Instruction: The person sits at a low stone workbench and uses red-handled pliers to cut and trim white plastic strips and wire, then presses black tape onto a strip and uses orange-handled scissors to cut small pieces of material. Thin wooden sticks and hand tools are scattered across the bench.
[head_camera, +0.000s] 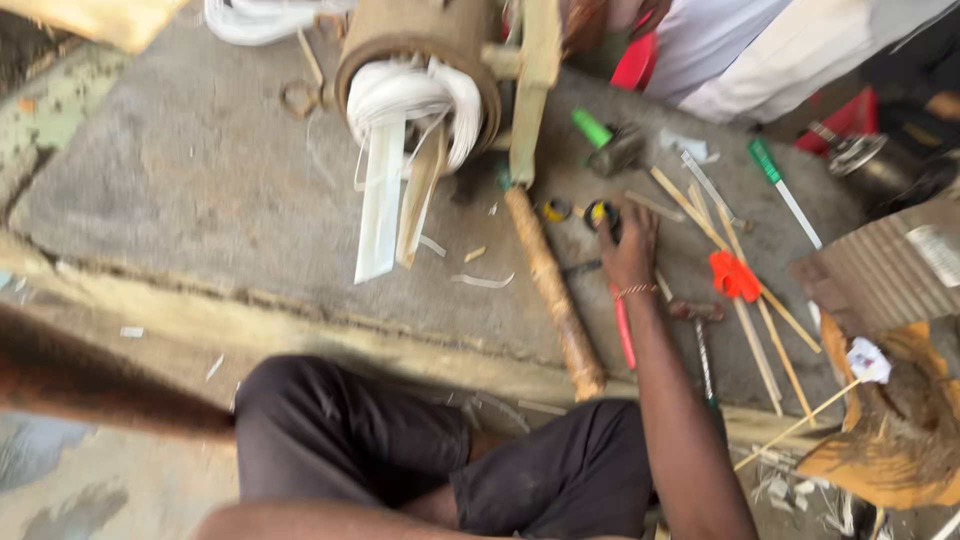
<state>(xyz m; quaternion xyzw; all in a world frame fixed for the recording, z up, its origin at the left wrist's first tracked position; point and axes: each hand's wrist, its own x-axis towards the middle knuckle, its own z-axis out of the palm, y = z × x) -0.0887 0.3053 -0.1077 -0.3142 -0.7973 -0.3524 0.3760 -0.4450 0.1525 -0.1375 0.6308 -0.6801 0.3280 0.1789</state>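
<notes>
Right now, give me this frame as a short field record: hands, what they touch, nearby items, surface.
right hand: right hand reaches forward, fingers on a small yellow-and-black round object
left hand: not in view
near the hand: wooden stick, red-handled tool, red clip, thin bamboo sticks
further back: drum with white strips, green-handled tool
surface: rough stone slab
image: motion-blurred

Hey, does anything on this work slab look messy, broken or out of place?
It is cluttered rather than broken. Pale shavings lie scattered on the stone slab, and thin wooden sticks lie crossed in a loose pile beside the orange-handled tool. The right hand reaches to a small yellow-and-black object. The picture is blurred, so finer damage cannot be told.
</notes>
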